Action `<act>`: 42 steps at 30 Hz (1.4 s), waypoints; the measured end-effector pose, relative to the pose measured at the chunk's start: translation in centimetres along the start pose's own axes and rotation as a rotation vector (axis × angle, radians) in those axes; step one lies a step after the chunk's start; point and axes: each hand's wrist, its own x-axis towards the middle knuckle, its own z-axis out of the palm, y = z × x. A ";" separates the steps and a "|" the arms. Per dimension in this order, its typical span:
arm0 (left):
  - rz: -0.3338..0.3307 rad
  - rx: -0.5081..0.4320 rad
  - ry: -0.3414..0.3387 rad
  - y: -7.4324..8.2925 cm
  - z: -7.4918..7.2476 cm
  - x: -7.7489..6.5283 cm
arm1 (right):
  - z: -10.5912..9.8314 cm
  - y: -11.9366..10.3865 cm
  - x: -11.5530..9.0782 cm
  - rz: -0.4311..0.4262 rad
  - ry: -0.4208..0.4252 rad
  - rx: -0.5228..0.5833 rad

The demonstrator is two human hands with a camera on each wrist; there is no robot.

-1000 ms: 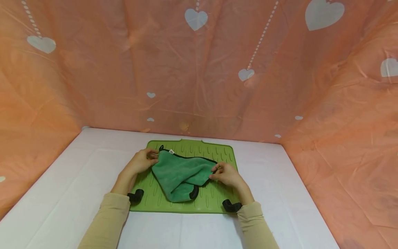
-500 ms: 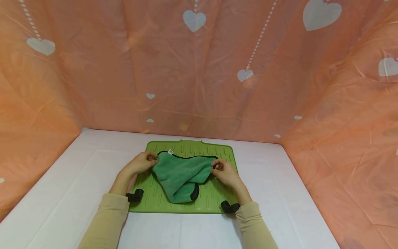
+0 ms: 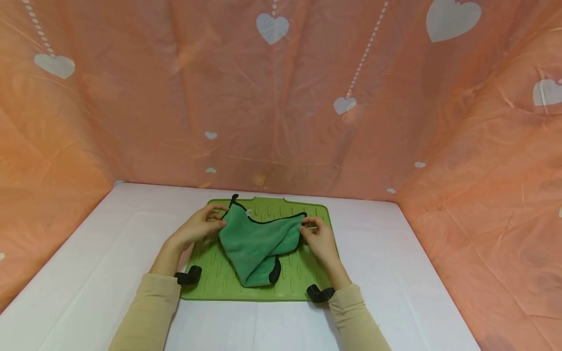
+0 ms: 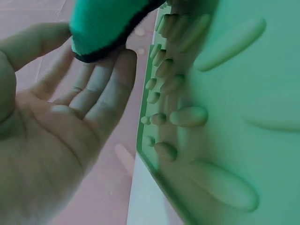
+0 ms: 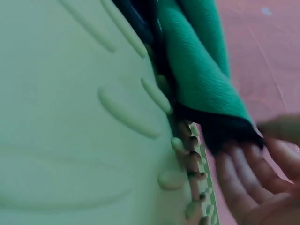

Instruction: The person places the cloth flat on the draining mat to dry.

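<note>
A green cloth (image 3: 248,241) with black edging and a small white tag is held up over a green ribbed mat (image 3: 210,287). My left hand (image 3: 199,226) pinches its left edge between thumb and fingers, and a black loop sticks up at that corner. At the upper right corner my right hand (image 3: 319,239) pinches the cloth too. The cloth sags between the hands, and its lower part is folded over near the mat. In the left wrist view the thumb and fingers meet the black-edged cloth (image 4: 105,30). The right wrist view shows fingertips on the black border of the cloth (image 5: 201,79).
The mat lies on a white table (image 3: 105,253). Orange sheeting (image 3: 281,122) with white hearts stands behind and on both sides. Black wrist devices (image 3: 189,275) sit on both wrists, low over the mat's front corners.
Both hands have lifted the cloth's upper edge slightly. The left corner with its loop now points up, and the top edge dips more between the hands.
</note>
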 end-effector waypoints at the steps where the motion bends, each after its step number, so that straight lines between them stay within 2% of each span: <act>1: 0.012 0.003 -0.002 0.0 -0.1 0.0 | 0.0 -0.1 -0.1 -0.002 -0.028 0.015; 4: 0.046 0.021 -0.027 -0.3 -0.3 -0.2 | 0.1 -0.1 -0.1 0.003 -0.150 -0.029; 7: 0.049 0.041 -0.051 -0.5 -0.5 -0.3 | -0.1 0.0 -0.2 -0.002 -0.262 -0.109; 9: 0.051 0.047 -0.050 -0.5 -0.5 -0.4 | -0.2 -0.1 -0.2 -0.007 -0.296 -0.133; 12: 0.050 0.034 -0.019 -0.2 -0.4 -0.5 | -0.3 -0.1 -0.1 -0.010 -0.281 -0.090; 17: 0.066 0.022 0.038 0.4 -0.1 -0.5 | -0.4 -0.6 0.5 -0.010 -0.200 0.010; 21: 0.095 0.048 0.062 0.7 0.0 -0.1 | -0.9 -0.8 0.7 -0.003 -0.173 0.000; 27: 0.082 0.085 0.104 0.9 -0.1 0.4 | -2.0 -0.3 0.8 0.029 -0.163 0.001; 30: 0.075 0.110 0.113 1.0 -0.1 0.5 | -2.4 0.1 1.1 0.027 -0.165 -0.021; 35: 0.078 0.193 0.139 1.1 0.1 1.0 | -3.0 0.6 1.6 0.004 -0.178 -0.119; 42: 0.078 0.318 0.108 0.8 0.1 2.0 | -4.1 0.8 2.4 0.024 -0.198 -0.250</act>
